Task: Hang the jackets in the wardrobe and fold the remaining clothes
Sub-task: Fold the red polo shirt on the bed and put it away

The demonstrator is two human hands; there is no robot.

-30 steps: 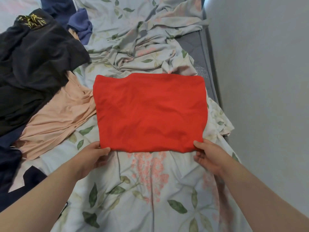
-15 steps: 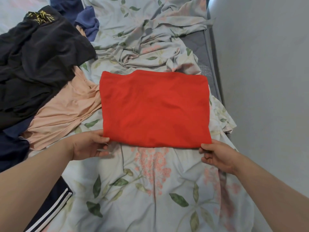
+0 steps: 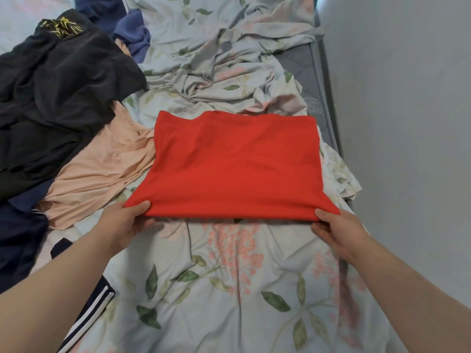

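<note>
- Two bare hands are on the job, one at each near corner of a single red garment [image 3: 237,164].
- The left hand [image 3: 125,222] pinches the near-left corner: thumb on top of the cloth, fingers tucked beneath, the corner lifted a little off the bed.
- The right hand [image 3: 336,230] grips the near-right corner the same way, thumb over the edge and fingers curled under.
- That red garment is folded into a rough rectangle, smooth matte knit with soft ripples, its near edge raised between the hands and its far edge lying on the bedsheet [image 3: 229,289].
- The sheet is pale blue-grey cotton printed with green leaves and pink flower sprays, flat and creased near the person, bunched into deep wrinkles beyond the red piece.
- Touching the red garment's left edge lies one peach garment [image 3: 102,171], thin and drapey, spread in loose folds.
- Partly over it, further left, sits a black garment [image 3: 58,98], heavy and crumpled, with a yellow-green print near its top.
- One blue-violet garment [image 3: 135,36] shows behind the black heap.
- At the near left, a navy piece with white stripes [image 3: 89,317] pokes out past the left forearm.
- On the right, a strip of grey quilted mattress [image 3: 313,72] shows, running along a plain grey wall [image 3: 407,123].
</note>
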